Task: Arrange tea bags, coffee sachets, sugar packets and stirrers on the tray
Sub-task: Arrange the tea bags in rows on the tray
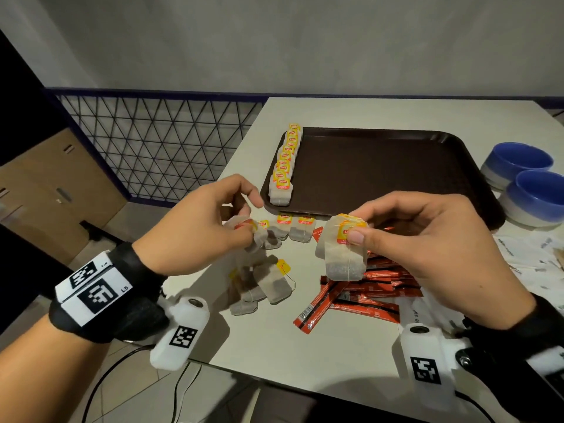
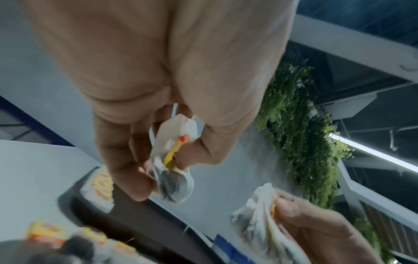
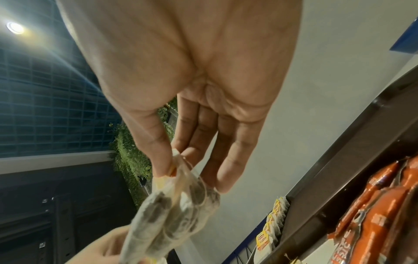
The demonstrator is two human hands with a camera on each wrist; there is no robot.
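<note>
Above the pale surface (image 1: 274, 346), our left hand (image 1: 195, 227) has its grip pinched on one crumpled paper tea bag (image 1: 247, 228), our right hand (image 1: 427, 236) on a small stack of yellow-tagged tea bags (image 1: 345, 254), near the dark brown plastic tray (image 1: 381, 172).

Lying bare across most of the brown tray (image 1: 381, 169), upper centre of the frame. Crowding only its left edge: a row of tea bags (image 1: 285, 166). Blocking the right side: two blue bowls (image 1: 525, 181). Cluttering the tabletop (image 1: 274, 346) below the tray's near rim: loose tea bags (image 1: 265, 288) at centre, red sachets (image 1: 366, 288) right of them, white packets (image 1: 537, 261) at far right.
</note>
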